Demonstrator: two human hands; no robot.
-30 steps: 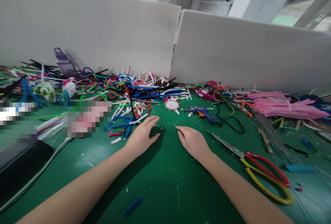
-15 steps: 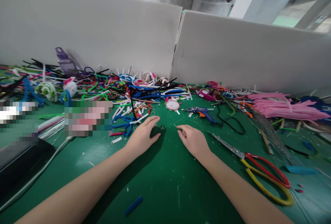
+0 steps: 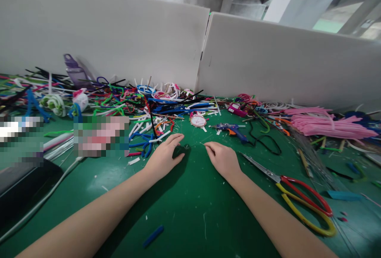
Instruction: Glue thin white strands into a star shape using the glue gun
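Note:
My left hand [image 3: 164,155] rests on the green table [image 3: 190,210], fingers curled and pinched over something small and dark that I cannot make out. A hand's width to its right lies my right hand [image 3: 224,158], its fingertips pinched together near a thin wire on the mat; what it holds is too fine to name. Just beyond both hands sit a small round pink-and-white piece [image 3: 198,120] and a blue glue gun [image 3: 232,129]. A heap of coloured pipe cleaners [image 3: 133,103] spreads behind my left hand.
Red-and-yellow scissors [image 3: 297,194] lie open to the right of my right arm. A bundle of pink pipe cleaners [image 3: 324,125] sits far right. White partition boards [image 3: 119,39] close off the back. A purple bottle [image 3: 74,73] stands at the left; a blue scrap [image 3: 153,236] lies near me.
My right hand has crept slightly up and away from me. My left hand has stayed where it was.

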